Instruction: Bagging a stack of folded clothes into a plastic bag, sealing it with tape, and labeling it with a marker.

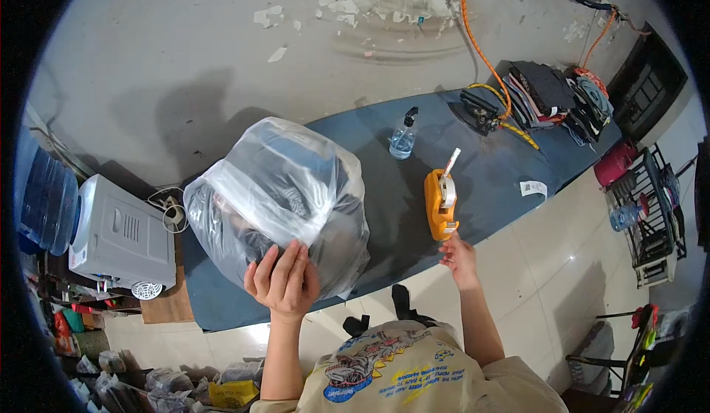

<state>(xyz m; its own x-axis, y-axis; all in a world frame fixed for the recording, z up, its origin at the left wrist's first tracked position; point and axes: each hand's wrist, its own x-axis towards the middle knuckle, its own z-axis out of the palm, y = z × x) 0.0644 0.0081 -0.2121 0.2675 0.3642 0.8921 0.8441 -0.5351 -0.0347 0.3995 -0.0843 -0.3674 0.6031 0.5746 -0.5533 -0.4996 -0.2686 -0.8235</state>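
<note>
A large clear plastic bag, bulging with folded cloth items in blue, dark and patterned colours, sits on the blue padded table. Its top is folded over into a whitish flap. My left hand holds that flap from the near side, fingers laid over the plastic and thumb hidden. To the right stands an orange tape dispenser with a roll of clear tape and a white marker pen stuck upright in it. My right hand has its fingertips at the dispenser's cutter end; whether tape is pinched there is too small to tell.
Behind the dispenser are a spray bottle and an iron on an orange cord. Folded clothes are piled at the far right. A paper label lies near the front edge. A water dispenser stands left.
</note>
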